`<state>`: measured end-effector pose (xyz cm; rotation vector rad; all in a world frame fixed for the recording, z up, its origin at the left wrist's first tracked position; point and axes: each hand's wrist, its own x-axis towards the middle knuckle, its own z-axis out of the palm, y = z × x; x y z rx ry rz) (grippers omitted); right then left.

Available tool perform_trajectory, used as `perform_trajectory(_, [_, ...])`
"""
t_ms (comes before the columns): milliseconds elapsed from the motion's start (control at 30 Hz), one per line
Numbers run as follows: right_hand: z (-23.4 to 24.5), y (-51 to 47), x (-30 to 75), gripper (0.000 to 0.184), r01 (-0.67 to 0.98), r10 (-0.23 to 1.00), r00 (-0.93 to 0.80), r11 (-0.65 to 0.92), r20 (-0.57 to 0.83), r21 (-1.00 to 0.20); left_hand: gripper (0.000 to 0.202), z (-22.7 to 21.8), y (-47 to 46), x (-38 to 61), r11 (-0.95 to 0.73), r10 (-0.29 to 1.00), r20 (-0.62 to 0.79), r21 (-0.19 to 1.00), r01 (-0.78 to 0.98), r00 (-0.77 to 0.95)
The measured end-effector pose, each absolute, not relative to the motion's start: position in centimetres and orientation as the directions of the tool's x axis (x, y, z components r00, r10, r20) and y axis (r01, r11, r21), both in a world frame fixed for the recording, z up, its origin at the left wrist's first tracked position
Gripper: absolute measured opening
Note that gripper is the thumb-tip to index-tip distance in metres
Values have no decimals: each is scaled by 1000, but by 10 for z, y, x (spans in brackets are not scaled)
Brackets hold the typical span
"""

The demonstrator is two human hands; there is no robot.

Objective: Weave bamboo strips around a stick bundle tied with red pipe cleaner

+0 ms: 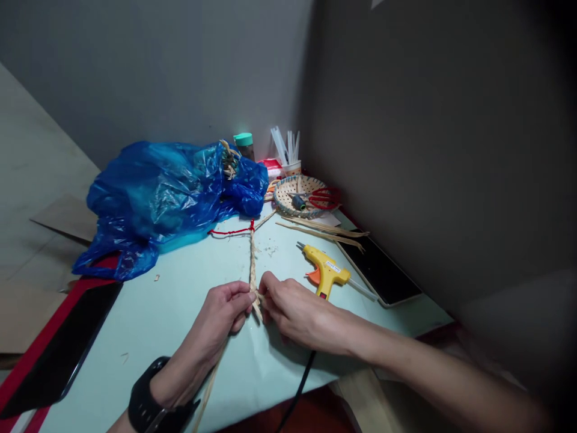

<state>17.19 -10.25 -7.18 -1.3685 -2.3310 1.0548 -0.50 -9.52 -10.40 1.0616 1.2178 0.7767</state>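
A pale straw braid (253,258) runs away from me down the middle of the table. Red cord (232,232) is tied at its far end and trails off to the left. My left hand (228,307) pinches the near end of the braid between thumb and fingers. Close against it on the right, my right hand (288,307) has its fingers closed on the loose strands there; the fingertips are partly hidden. A long strand (208,388) hangs from beneath my left hand toward the table's front edge. To the right lies a yellow glue gun (327,267).
A blue plastic bag (166,192) fills the back left. Behind are a woven basket (283,195) with thread and red cord, a cup of glue sticks (292,168) and a green-lidded jar (244,144). Straw strips (320,228) lie by a dark tablet (383,270). Another dark device (63,349) lies left.
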Motion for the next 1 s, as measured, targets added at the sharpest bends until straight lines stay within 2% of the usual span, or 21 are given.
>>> perform_trajectory(100, [-58,-87,180,20,653,781,-607,382,-150,-654,21,-105,-94,-9,347,911,-356,935,80,210])
perform_trajectory(200, [-50,-53,187,27,637,790,-610,446,-57,-629,23,-105,-94,-10,353,911,-365,931,95,191])
perform_trajectory(267, [-51,-24,188,24,680,839,-545,440,-3,-586,25,-105,-93,-9,348,914,-362,932,105,184])
perform_trajectory(367, [-61,19,181,24,790,888,-458,387,-38,-476,26,-104,-94,-6,353,909,-370,928,122,190])
perform_trajectory(600, [-79,62,162,26,849,914,-404,384,24,-364,24,-103,-93,-8,352,904,-375,925,142,205])
perform_trajectory(733, [-77,68,163,30,839,902,-429,421,57,-345,25,-101,-92,-9,348,904,-373,926,147,207])
perform_trajectory(1000, [-68,32,174,24,754,821,-571,523,-1,-398,24,-104,-93,-12,400,887,-400,915,51,229])
